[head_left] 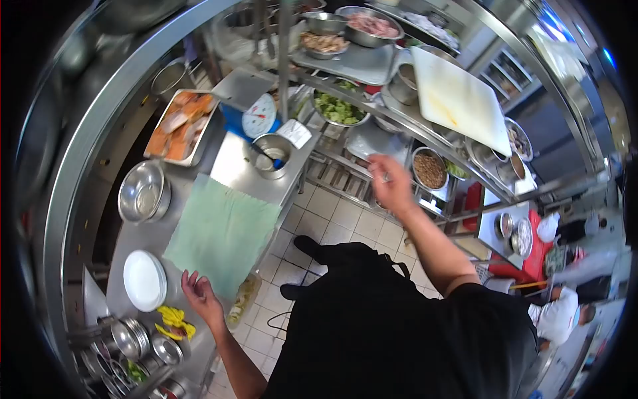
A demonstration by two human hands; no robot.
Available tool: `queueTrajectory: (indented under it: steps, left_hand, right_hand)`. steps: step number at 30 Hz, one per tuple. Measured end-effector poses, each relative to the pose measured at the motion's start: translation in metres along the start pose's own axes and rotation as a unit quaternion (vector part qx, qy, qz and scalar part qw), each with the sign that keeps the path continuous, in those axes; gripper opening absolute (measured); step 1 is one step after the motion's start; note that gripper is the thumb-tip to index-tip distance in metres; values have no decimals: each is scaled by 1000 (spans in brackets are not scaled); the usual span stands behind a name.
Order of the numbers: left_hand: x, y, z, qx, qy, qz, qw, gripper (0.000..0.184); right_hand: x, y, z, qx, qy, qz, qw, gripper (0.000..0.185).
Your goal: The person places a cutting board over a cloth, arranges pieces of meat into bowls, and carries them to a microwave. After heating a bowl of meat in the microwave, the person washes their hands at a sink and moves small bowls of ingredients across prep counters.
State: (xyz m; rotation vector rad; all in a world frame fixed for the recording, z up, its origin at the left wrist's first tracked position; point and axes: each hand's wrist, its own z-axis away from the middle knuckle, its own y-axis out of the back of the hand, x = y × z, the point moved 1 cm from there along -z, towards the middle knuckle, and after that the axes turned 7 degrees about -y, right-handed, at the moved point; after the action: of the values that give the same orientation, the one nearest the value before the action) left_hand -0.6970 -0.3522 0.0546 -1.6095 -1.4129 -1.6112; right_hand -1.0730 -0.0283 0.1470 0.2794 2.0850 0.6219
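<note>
Left hand (pixel 202 299): open, palm partly up, fingers loosely spread and gripping nothing. Placed at the near edge of the green cloth (pixel 222 229); contact with it cannot be told.

Green cloth: one, spread flat on the steel counter (pixel 147 238). Ragged border; one side runs along the counter's aisle edge, the opposite corner points towards the white plates.

White plates (pixel 143 280): one stack, just beside the cloth, a narrow strip of steel between.

Yellow crumpled item (pixel 175 322): one, below the plates, near the left hand.

Steel bowl (pixel 141 193): one, past the plates, a little apart from the cloth.

Pot (pixel 274 141): steel, beyond the cloth's far edge, a blue tool inside; dial scale (pixel 259 118) just behind.

Right hand (pixel 392 186): fingers bent, raised on the rack side. Blurred; whether it pinches something small cannot be told. Nearest item, the brown crumbly food (pixel 429 167) in a round bowl, to its right.

Rack (pixel 399 122): steel, rail slanting above the right hand; white cutting board (pixel 460 93) on top.

Tiled floor (pixel 319 209): open aisle between counter and rack, both feet in it.
</note>
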Motion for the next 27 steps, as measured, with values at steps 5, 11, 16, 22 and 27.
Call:
queueTrajectory:
  steps: [5, 11, 16, 22, 27]
  left_hand:
    - [109, -108, -22, -190, -32, 123, 974, 41]
    - [232, -289, -4, -448, 5, 255, 857, 35]
    - [289, -474, -7, -522, 43, 223, 822, 48]
    - [327, -568, 2, -529, 182, 266, 785, 44]
    - [332, -579, 18, -472, 78, 354, 804, 35]
  right_hand:
    - [59, 201, -67, 235, -147, 150, 949, 19]
    - [273, 392, -152, 197, -275, 329, 882, 47]
    - [349, 408, -189, 91, -309, 365, 873, 46]
    - [375, 408, -206, 32, -373, 342, 862, 59]
    - [395, 411, -191, 84, -332, 224, 912, 56]
